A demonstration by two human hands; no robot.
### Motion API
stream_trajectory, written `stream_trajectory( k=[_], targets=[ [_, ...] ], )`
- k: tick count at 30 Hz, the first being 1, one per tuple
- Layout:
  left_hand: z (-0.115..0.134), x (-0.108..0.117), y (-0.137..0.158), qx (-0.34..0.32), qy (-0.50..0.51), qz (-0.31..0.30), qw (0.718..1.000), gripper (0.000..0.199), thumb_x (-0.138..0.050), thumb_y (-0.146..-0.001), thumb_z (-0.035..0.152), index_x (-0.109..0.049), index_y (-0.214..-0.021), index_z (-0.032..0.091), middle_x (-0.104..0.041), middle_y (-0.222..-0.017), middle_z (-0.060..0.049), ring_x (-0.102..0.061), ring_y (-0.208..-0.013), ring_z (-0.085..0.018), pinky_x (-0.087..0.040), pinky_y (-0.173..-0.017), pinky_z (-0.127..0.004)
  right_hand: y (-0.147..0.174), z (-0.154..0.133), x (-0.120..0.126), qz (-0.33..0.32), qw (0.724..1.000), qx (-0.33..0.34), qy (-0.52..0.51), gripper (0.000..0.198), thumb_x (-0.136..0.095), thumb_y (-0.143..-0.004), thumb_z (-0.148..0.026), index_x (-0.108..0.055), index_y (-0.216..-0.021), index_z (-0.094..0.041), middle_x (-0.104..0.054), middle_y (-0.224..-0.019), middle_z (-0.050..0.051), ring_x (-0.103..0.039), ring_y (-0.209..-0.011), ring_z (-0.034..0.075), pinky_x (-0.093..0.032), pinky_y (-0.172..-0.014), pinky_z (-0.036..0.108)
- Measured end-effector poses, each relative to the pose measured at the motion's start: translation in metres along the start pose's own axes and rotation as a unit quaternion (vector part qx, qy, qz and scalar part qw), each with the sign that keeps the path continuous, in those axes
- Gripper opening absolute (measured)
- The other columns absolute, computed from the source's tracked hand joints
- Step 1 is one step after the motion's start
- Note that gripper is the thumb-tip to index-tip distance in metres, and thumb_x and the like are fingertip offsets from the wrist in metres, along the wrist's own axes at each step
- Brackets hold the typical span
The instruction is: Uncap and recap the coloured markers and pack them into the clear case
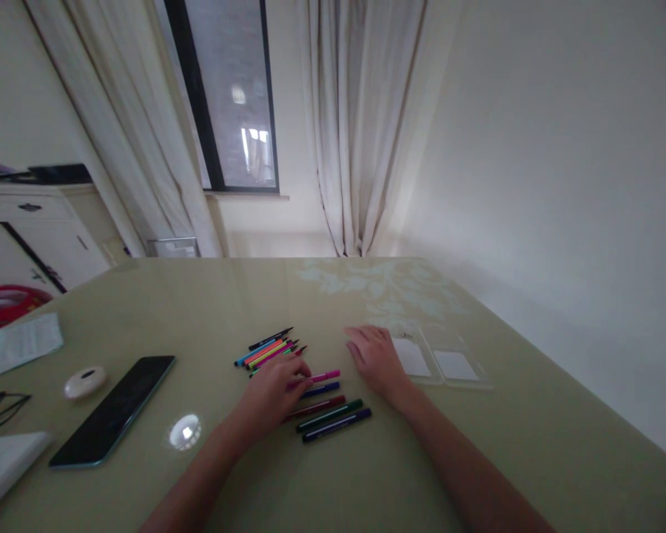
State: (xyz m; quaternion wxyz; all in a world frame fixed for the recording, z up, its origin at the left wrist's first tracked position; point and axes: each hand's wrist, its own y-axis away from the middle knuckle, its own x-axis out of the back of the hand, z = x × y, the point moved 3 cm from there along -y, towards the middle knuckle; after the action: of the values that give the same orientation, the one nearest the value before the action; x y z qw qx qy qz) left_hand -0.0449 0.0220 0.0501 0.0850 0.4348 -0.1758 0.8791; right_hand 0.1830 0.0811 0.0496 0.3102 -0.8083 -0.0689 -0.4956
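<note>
Pink felt-tip pen (327,376): mid-table, its left end inside the left hand; taken as the clock's centre
Left hand (274,392): thumb and fingers pinched closed on the pink felt-tip pen
Right hand (373,359): at 2 o'clock, palm down, fingers loosely bent and parted, nothing visible in its hold
Pen bundle (266,353): at 10 o'clock, several bright pens close together near a black pen (271,339); tips look bare, though blur leaves that unsure
Pen row: at 6 o'clock, blue pen (323,389), dark red pen (325,406), dark green pen (329,416), navy pen (337,426)
Progress, as judged: bundle gathered, pink one in hand, four left spaced out
Clear plastic case (469,384): at 3 o'clock, open, with white inserts (456,366)
Smartphone (114,411): at 9 o'clock, well apart
</note>
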Motion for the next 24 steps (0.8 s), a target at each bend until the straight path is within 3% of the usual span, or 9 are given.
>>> stream_trajectory(
  k=[2, 5, 10, 15, 19, 24],
  targets=[
    [0.001, 0.001, 0.0, -0.011, -0.01, -0.028, 0.999, 0.015, -0.066, -0.094, 0.036, -0.076, -0.088, 0.026, -0.074, -0.096, -0.005, -0.068, -0.095, -0.026, -0.051, -0.087, -0.038, -0.003, 0.009, -0.005, 0.0, 0.996, -0.014, 0.091, 0.037, -0.05, -0.1, -0.014, -0.064, -0.134, -0.018, -0.064, -0.142, 0.018, -0.054, -0.133, 0.032, -0.034, -0.109, 0.053],
    [-0.002, 0.004, -0.001, -0.016, 0.001, -0.05, 0.999, 0.022, -0.061, -0.097, 0.037, -0.078, -0.088, 0.027, -0.074, -0.097, -0.005, -0.069, -0.096, -0.025, -0.051, -0.089, -0.038, -0.001, 0.017, -0.011, -0.016, 0.989, -0.019, 0.147, 0.036, -0.052, -0.096, -0.01, -0.065, -0.13, -0.015, -0.056, -0.149, 0.021, -0.048, -0.14, 0.034, -0.032, -0.109, 0.055],
    [-0.025, 0.013, -0.001, 0.076, -0.099, 0.052, 0.991, 0.02, -0.055, -0.099, 0.031, -0.074, -0.096, 0.024, -0.072, -0.107, -0.008, -0.067, -0.1, -0.028, -0.051, -0.089, -0.04, 0.003, 0.015, -0.01, -0.003, 0.989, -0.008, 0.148, 0.026, -0.055, -0.097, -0.013, -0.069, -0.117, -0.021, -0.058, -0.149, 0.016, -0.047, -0.139, 0.031, -0.032, -0.108, 0.052],
    [-0.034, 0.01, 0.001, 0.122, -0.186, 0.018, 0.975, 0.014, -0.057, -0.098, 0.027, -0.071, -0.099, 0.023, -0.069, -0.109, -0.008, -0.064, -0.105, -0.028, -0.048, -0.093, -0.04, 0.002, 0.01, -0.012, -0.023, 0.991, -0.017, 0.13, 0.022, -0.056, -0.101, -0.017, -0.072, -0.114, -0.025, -0.058, -0.151, 0.011, -0.049, -0.139, 0.029, -0.029, -0.109, 0.051],
    [-0.029, 0.008, -0.001, 0.11, -0.189, 0.011, 0.976, 0.015, -0.055, -0.1, 0.027, -0.069, -0.095, 0.022, -0.069, -0.109, -0.008, -0.063, -0.107, -0.028, -0.047, -0.094, -0.039, 0.001, 0.0, -0.012, -0.037, 0.994, 0.0, 0.107, 0.016, -0.058, -0.102, -0.021, -0.073, -0.098, -0.023, -0.064, -0.144, 0.009, -0.053, -0.134, 0.028, -0.027, -0.108, 0.048],
    [-0.022, 0.009, -0.003, 0.066, -0.12, 0.049, 0.989, 0.011, -0.055, -0.1, 0.027, -0.065, -0.098, 0.023, -0.071, -0.108, -0.006, -0.064, -0.105, -0.027, -0.046, -0.093, -0.038, 0.003, -0.013, -0.002, -0.034, 0.999, -0.002, 0.039, 0.012, -0.057, -0.105, -0.024, -0.069, -0.104, -0.021, -0.078, -0.111, 0.006, -0.067, -0.108, 0.023, -0.029, -0.102, 0.042]
  ],
)
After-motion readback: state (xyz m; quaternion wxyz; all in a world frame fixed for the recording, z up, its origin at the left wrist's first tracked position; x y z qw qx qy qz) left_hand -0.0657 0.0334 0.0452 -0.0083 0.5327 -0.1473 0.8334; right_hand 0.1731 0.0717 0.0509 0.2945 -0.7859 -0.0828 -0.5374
